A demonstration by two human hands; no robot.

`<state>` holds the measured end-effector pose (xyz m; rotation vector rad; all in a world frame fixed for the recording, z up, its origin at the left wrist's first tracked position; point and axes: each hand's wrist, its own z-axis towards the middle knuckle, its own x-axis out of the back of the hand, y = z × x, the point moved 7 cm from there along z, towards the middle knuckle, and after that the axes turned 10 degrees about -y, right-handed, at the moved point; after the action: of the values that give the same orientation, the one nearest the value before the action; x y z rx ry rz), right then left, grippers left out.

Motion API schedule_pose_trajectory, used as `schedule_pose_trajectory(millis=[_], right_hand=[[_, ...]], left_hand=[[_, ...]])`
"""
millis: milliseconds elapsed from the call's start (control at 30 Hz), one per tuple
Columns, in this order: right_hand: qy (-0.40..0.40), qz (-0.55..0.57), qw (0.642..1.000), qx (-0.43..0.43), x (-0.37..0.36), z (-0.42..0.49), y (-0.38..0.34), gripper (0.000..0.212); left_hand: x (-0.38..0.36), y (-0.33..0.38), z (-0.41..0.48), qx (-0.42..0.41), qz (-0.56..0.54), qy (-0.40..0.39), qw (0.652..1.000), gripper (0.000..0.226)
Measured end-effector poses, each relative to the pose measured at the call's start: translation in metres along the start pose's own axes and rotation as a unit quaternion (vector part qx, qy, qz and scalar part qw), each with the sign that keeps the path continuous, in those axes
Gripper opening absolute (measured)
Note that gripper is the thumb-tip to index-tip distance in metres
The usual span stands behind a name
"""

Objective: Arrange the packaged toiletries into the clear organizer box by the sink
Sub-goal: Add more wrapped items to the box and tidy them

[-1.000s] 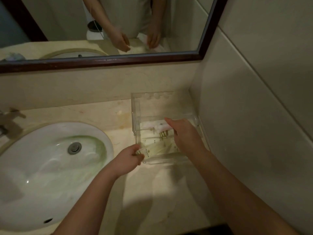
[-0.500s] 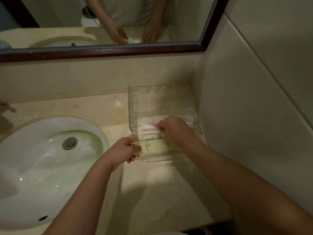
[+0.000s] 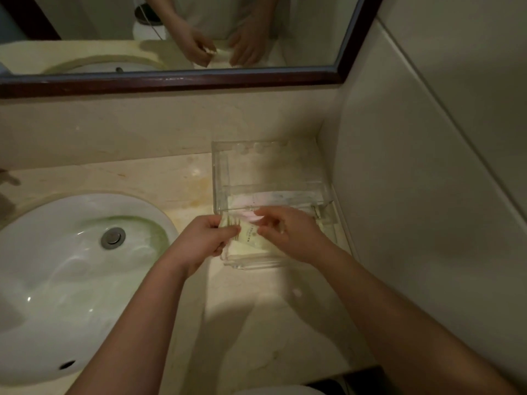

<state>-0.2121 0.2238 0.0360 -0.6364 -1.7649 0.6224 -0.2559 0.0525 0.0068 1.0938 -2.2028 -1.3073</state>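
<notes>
A clear organizer box (image 3: 221, 172) stands on the counter in the corner by the right wall. Pale cream toiletry packets (image 3: 251, 238) with small print lie in its front compartment, and a pink-edged packet (image 3: 251, 216) sits just behind them. My left hand (image 3: 199, 243) pinches the left end of a cream packet at the box's front left corner. My right hand (image 3: 288, 233) is over the front compartment, fingertips closed on the same packet's right part. The hands hide most of the packets.
A white oval sink (image 3: 71, 280) with a metal drain (image 3: 113, 238) fills the left. The beige counter (image 3: 256, 323) runs to a front edge near the bottom. A dark-framed mirror (image 3: 171, 81) hangs above the backsplash; the tiled wall (image 3: 427, 195) closes the right side.
My left hand has moved right and up onto the packets at the box's front corner. My right hand has drawn back toward the front compartment, meeting the left hand on a packet.
</notes>
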Motion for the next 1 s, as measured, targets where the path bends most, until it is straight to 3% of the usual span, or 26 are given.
schedule_pose_trajectory(millis=[67, 133, 200, 300, 367, 433, 567, 700, 1000], right_hand=[[0.021, 0.064, 0.997, -0.027, 0.007, -0.003, 0.002, 0.014], [0.101, 0.185, 0.976, -0.064, 0.023, -0.010, 0.012, 0.004], [0.162, 0.327, 0.925, -0.108, 0.030, -0.023, 0.029, 0.006], [0.177, 0.480, 0.846, -0.149, 0.020, -0.037, 0.042, 0.006], [0.179, 0.536, 0.808, -0.170, 0.011, -0.043, 0.049, 0.009], [0.195, 0.542, 0.794, -0.195, 0.007, -0.049, 0.063, 0.015], [0.238, 0.367, 0.861, -0.259, 0.016, -0.058, 0.096, 0.014], [0.188, 0.233, 0.915, -0.271, 0.004, -0.058, 0.101, 0.010], [0.179, 0.056, 0.934, -0.304, 0.003, -0.054, 0.097, 0.009]], left_hand=[[-0.010, 0.020, 0.008, -0.036, 0.010, 0.003, 0.999, 0.017], [-0.020, 0.036, 0.015, -0.067, 0.004, 0.014, 0.998, 0.019], [-0.038, 0.038, 0.020, -0.062, 0.047, -0.004, 0.997, 0.011], [-0.063, 0.019, 0.024, -0.037, 0.130, -0.061, 0.989, 0.014], [-0.064, 0.010, 0.027, -0.034, 0.151, -0.050, 0.987, 0.007], [-0.055, 0.008, 0.028, -0.036, 0.205, -0.019, 0.978, 0.007], [-0.036, 0.010, 0.029, -0.039, 0.298, 0.004, 0.954, 0.012], [-0.028, 0.002, 0.029, -0.024, 0.366, 0.039, 0.930, 0.018], [-0.030, -0.004, 0.028, -0.075, 0.472, 0.102, 0.872, 0.010]])
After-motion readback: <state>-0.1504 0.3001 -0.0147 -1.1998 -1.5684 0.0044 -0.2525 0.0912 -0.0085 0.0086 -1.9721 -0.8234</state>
